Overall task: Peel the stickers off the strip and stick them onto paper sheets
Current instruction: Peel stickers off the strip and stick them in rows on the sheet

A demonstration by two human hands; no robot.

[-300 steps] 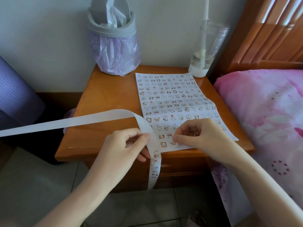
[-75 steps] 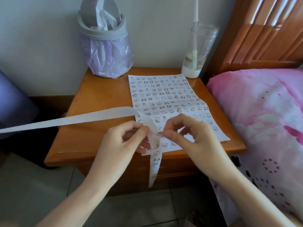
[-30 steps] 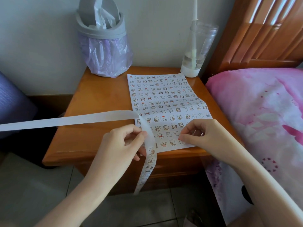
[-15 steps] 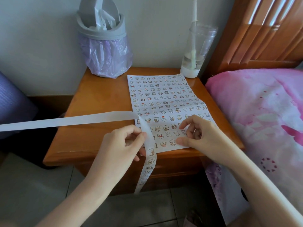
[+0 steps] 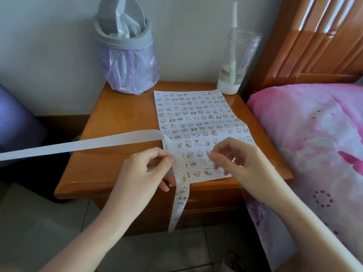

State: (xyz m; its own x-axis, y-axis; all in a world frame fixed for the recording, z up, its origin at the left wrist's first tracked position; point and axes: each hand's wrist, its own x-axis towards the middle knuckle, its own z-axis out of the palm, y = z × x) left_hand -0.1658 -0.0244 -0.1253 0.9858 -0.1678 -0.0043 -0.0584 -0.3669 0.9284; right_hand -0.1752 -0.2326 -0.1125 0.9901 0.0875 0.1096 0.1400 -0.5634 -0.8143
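A white paper sheet point(image 5: 196, 114) covered with rows of small cartoon stickers lies on the wooden nightstand point(image 5: 121, 124). My left hand point(image 5: 143, 173) pinches the long white sticker strip point(image 5: 98, 143) at its bend, over the sheet's near left corner. The strip's bare part runs off to the left, and its part with stickers hangs down past the nightstand's front edge. My right hand point(image 5: 241, 163) hovers just above the sheet's near right area with its fingers loosely curled. It looks blurred, and I see nothing between its fingers.
A grey bin point(image 5: 127, 61) lined with a purple bag stands at the nightstand's back left. A clear bottle point(image 5: 235, 55) with a straw stands at the back right. A pink bed cover point(image 5: 314, 134) and a wooden headboard point(image 5: 314, 36) are on the right, tiled floor below.
My right hand has lifted off the sheet, where it was pressing a sticker down, and has moved a little left toward the strip. My left hand keeps its pinch on the strip.
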